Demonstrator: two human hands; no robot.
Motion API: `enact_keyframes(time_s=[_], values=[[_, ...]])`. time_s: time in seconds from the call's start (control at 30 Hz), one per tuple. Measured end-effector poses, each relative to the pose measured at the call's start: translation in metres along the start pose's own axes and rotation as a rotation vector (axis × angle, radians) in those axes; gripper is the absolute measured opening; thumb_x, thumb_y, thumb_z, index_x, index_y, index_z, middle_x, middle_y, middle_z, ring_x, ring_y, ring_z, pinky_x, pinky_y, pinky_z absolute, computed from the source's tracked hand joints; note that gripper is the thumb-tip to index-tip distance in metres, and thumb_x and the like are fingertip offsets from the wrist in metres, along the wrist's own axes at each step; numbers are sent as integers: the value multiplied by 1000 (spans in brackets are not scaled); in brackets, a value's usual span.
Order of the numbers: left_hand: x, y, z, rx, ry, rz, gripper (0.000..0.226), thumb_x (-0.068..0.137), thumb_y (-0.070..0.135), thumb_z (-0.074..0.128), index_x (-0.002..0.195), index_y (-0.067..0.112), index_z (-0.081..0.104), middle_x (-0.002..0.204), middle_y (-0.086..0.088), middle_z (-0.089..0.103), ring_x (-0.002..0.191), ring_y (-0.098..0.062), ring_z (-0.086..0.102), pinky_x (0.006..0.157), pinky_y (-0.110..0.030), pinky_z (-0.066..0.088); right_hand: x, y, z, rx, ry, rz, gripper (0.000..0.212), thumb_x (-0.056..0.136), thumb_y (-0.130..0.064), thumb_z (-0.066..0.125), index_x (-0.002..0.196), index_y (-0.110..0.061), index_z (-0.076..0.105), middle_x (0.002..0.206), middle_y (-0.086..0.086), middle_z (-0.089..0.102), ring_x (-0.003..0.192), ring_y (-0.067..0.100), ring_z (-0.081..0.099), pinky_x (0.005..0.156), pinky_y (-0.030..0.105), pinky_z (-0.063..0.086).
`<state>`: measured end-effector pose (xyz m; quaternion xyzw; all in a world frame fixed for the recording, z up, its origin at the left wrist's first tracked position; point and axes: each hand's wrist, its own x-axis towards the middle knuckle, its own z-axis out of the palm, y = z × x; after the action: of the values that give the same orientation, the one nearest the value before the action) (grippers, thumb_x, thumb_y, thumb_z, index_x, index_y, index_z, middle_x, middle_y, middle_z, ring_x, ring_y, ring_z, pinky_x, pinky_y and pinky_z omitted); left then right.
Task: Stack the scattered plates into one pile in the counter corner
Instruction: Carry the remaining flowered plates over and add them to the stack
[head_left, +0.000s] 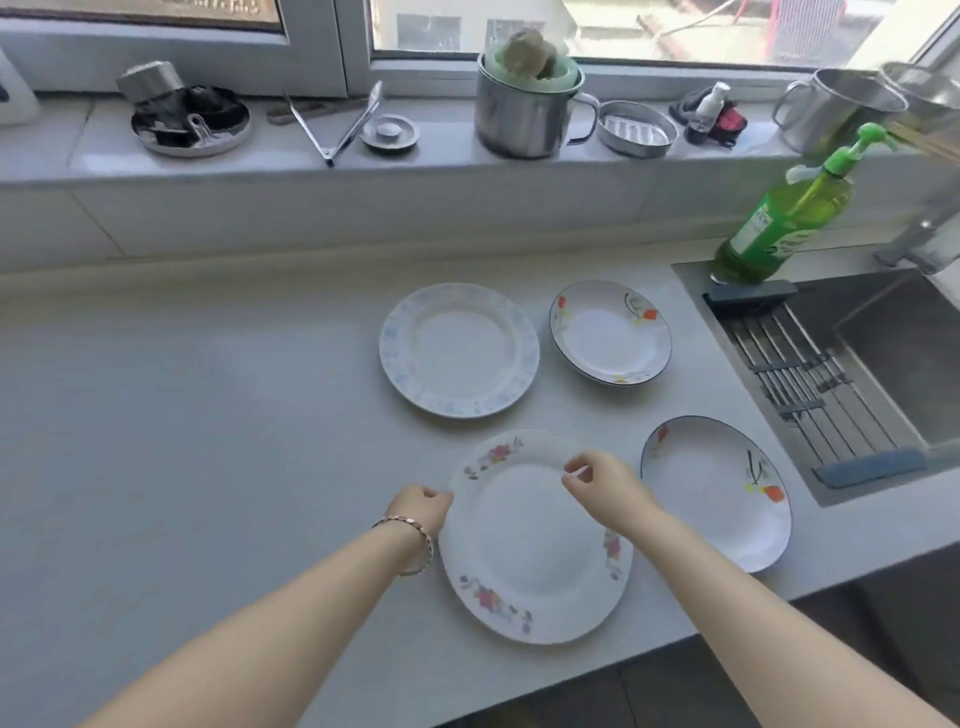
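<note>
I see four plates flat on the grey counter (208, 415), none stacked, all apart. Nearest: pink-flower plate (535, 540), round, white, glossy, wide flat rim with pink floral sprigs. Left hand (423, 512) pinches its left rim, fingers curled on the edge; bracelet (415, 540) on that wrist. Right hand (597, 483) sits over the far rim, fingers curled in a pinch; I can't tell if it actually grips the plate.

Behind it: blue-pattern plate (460, 351), white with a faint blue speckled rim. Right of that: small deep plate (610, 332), dark thin edge line, orange-red flower prints. Near right, just beside the pink one: large deep plate (717, 493), same dark edge and orange print, close to the counter's front edge.

Sink (883, 353) on the right is steel, with a slatted rack (800, 374) across it. Green soap bottle (779, 223) with pump stands at its corner.

On the sill: steel mug (524, 122) holding a green sponge-like thing and beige scrubbers, oval steel dish (636, 130), tongs (337, 124).
</note>
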<state>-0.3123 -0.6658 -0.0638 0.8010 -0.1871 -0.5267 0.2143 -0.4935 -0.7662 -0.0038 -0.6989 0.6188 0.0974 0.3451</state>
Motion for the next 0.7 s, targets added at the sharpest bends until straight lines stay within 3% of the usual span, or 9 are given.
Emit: enact_keyframes(time_s=[0.1, 0.17, 0.2, 0.3, 0.37, 0.43, 0.6, 0.7], values=[[4, 10, 20, -49, 73, -85, 38, 91, 24, 51, 57, 16, 36, 67, -6, 39, 65, -22, 36, 53, -29, 24, 16, 16, -10, 24, -4, -2, 28, 91, -25, 48, 114, -18, 61, 94, -3, 61, 78, 18, 56, 69, 25, 43], [2, 15, 25, -65, 98, -103, 36, 96, 25, 46, 63, 10, 48, 69, -8, 44, 64, -24, 45, 58, -31, 32, 24, 22, -14, 41, 0, -6, 26, 91, -24, 47, 112, -16, 62, 90, -5, 58, 66, 18, 56, 62, 25, 42], [0, 17, 26, -77, 101, -86, 31, 97, 26, 43, 75, 8, 56, 79, -9, 50, 74, -25, 51, 67, -30, 36, 28, 25, -16, 43, 3, -7, 26, 92, -23, 47, 111, -15, 62, 89, -4, 58, 61, 16, 55, 63, 24, 41], [-6, 18, 26, -52, 134, 37, 27, 100, 24, 35, 87, 8, 51, 92, -9, 52, 86, -21, 46, 73, -25, 32, 36, 29, -21, 28, 11, -2, 26, 92, -20, 46, 109, -14, 64, 92, 1, 60, 77, 20, 56, 71, 24, 40], [-11, 18, 25, -84, 162, 89, 28, 100, 23, 34, 81, 8, 49, 85, -7, 50, 83, -20, 44, 67, -29, 32, 41, 28, -23, 25, 8, 2, 26, 91, -19, 46, 109, -14, 65, 92, 1, 59, 89, 23, 57, 77, 27, 43], [-17, 17, 18, -115, 200, 136, 31, 100, 24, 35, 73, 10, 43, 76, -4, 44, 77, -20, 41, 59, -28, 30, 47, 25, -24, 26, 14, -3, 26, 91, -20, 47, 109, -15, 65, 96, 1, 61, 90, 21, 54, 82, 29, 45], [-39, 16, -31, -326, 376, 229, 25, 100, 23, 37, 82, 9, 46, 79, -9, 40, 69, -17, 36, 56, -27, 27, 50, -1, -24, 5, -12, -81, 27, 91, -19, 45, 108, -14, 64, 96, 3, 61, 87, 19, 51, 76, 27, 42], [-56, 10, -73, -507, 501, 222, 31, 100, 23, 38, 73, 12, 49, 75, -7, 46, 67, -18, 40, 55, -26, 32, 47, -31, -16, -33, -23, -161, 29, 91, -16, 40, 106, -14, 65, 103, 5, 65, 92, 24, 56, 73, 29, 43]])
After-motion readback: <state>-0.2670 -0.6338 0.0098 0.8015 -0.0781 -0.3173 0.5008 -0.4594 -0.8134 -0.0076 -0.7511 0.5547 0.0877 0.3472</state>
